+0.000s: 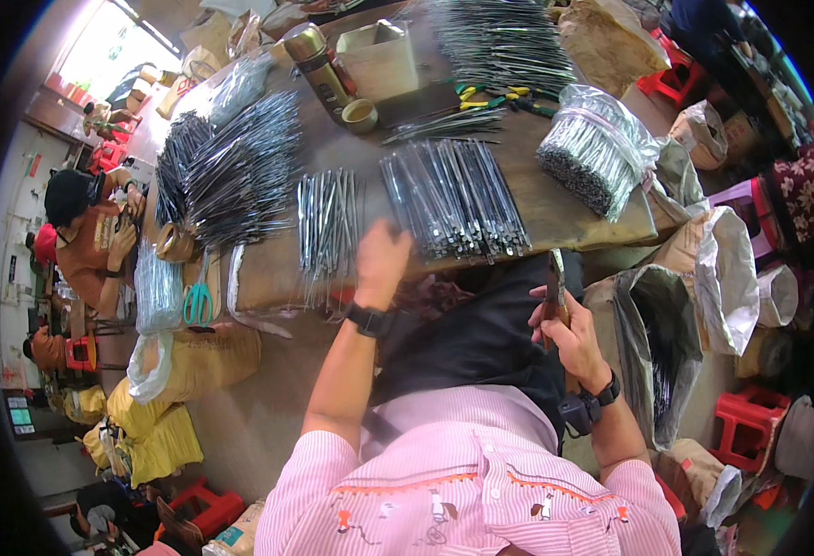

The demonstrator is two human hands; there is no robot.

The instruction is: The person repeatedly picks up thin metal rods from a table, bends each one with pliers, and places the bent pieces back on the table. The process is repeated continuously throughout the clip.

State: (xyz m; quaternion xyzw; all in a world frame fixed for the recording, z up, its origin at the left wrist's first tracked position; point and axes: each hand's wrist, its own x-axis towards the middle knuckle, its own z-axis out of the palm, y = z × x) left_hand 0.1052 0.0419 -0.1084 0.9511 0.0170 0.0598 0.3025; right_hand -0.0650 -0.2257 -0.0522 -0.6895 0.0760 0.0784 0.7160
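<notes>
Metal strips on a table, seen from above, with the two hands at its near edge. The left hand, blurred, lies between two groups of strips: the small group to its left and the large group ahead of its fingers and to the right. The strips of the small group run roughly away from the body; those of the large group run likewise, but with their far ends leaning left, so that their near ends face the person. The left hand is much the nearer to both groups and is just beside the large group's lower left corner; whether its fingers are apart, together or on a strip cannot be told. The right hand, well apart from it, has its fingers wrapped around pliers, whose head points away from the body, to the right of the large group's near ends. A larger heap lies farther left.
</notes>
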